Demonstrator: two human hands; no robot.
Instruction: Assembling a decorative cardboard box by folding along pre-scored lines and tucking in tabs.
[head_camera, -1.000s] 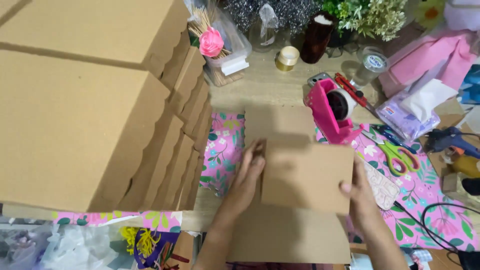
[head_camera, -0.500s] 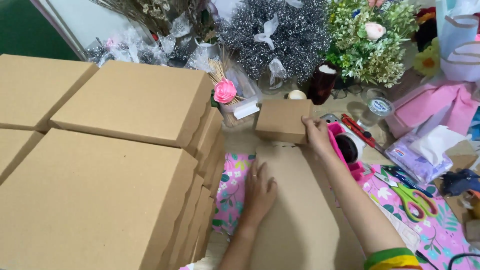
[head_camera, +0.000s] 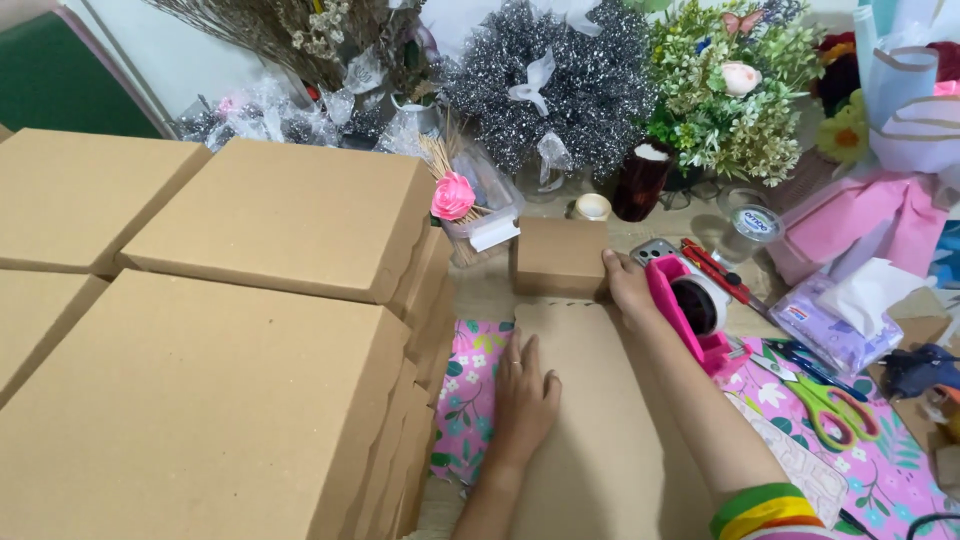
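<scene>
A flat brown cardboard sheet (head_camera: 600, 400) lies on the table in front of me. My left hand (head_camera: 525, 395) rests palm down on its left side, fingers together. The sheet's far flap (head_camera: 560, 258) is folded upright. My right hand (head_camera: 628, 285) presses against the flap's right edge, right beside a pink tape dispenser (head_camera: 690, 310).
Tall stacks of folded brown boxes (head_camera: 260, 330) fill the left. Green-handled scissors (head_camera: 835, 405), a red cutter (head_camera: 715, 270), a tissue pack (head_camera: 840, 320) and a glue gun (head_camera: 920, 365) lie at the right on floral paper (head_camera: 470, 400). Bouquets, a silver wreath (head_camera: 545, 85) and a pink rose (head_camera: 452, 197) line the back.
The sheet has been unfolded longer toward the back and its far flap stands up. My right hand reached forward to it; my left hand slid onto the flat part. The view tilted up.
</scene>
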